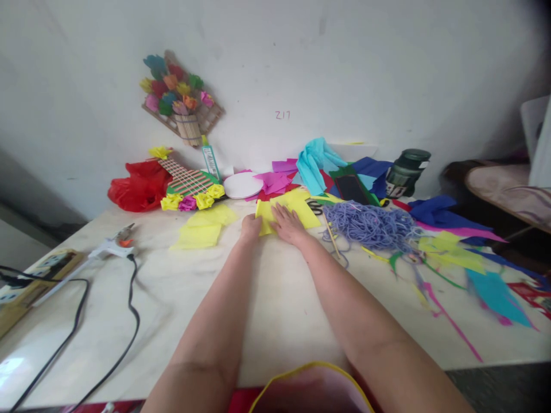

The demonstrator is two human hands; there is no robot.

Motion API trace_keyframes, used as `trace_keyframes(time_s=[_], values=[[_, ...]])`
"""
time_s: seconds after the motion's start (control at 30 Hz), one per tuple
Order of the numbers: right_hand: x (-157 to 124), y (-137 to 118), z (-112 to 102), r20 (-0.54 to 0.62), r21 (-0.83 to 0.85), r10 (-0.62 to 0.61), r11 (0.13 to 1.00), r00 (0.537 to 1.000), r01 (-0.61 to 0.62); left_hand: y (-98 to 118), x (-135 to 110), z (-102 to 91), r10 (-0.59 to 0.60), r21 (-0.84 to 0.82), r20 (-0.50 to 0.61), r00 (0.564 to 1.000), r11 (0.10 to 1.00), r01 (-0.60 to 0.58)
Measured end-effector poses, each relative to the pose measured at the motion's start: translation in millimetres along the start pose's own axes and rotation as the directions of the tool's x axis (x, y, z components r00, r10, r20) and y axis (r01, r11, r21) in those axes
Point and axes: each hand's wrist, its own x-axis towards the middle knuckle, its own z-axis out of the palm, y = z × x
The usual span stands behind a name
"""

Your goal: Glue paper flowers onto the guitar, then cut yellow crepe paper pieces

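Observation:
A yellow sheet of crepe paper (305, 207) lies on the table in front of me, its left edge raised a little. My left hand (251, 227) grips that left edge, the fingers partly hidden by the paper. Flat on top of the sheet rests my right hand (287, 223), fingers spread, palm down. Just left of my hands are loose yellow crepe pieces (200, 229). A tangle of purple yarn (370, 223) and a thin wooden stick (331, 235) lie to the right.
Along the wall stand a stick craft with paper flowers (187, 183), a glue bottle (210, 162), a white disc (243, 186) and a dark green jar (407, 174). A glue gun (112, 246) with a black cord lies left, near a power strip (43, 272). Paper scraps (497, 295) lie right.

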Motion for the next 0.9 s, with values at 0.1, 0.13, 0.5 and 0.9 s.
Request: trace_keyframes(time_s=[0.1,0.13,0.5,0.9], values=[[-2,-4,-3,-0.016,-0.008,-0.042,0.999,0.999,0.042,-1,2,1.0,0.006,-0.007,0.001,1.000,1.000,-0.006],[-3,-6,-3,-0.016,-0.006,-0.055,0.998,0.998,0.055,-1,2,1.4,0.006,-0.010,0.002,1.000,1.000,-0.006],[-5,-12,1,0.103,0.024,-0.064,0.998,0.993,0.062,2,-2,1.4,-0.065,-0.068,0.016,0.998,0.996,0.066],[-7,-12,0,0.120,0.075,-0.084,0.994,0.989,0.076,21,-9,-10.9,0.068,0.522,-0.025,0.997,0.852,-0.045]])
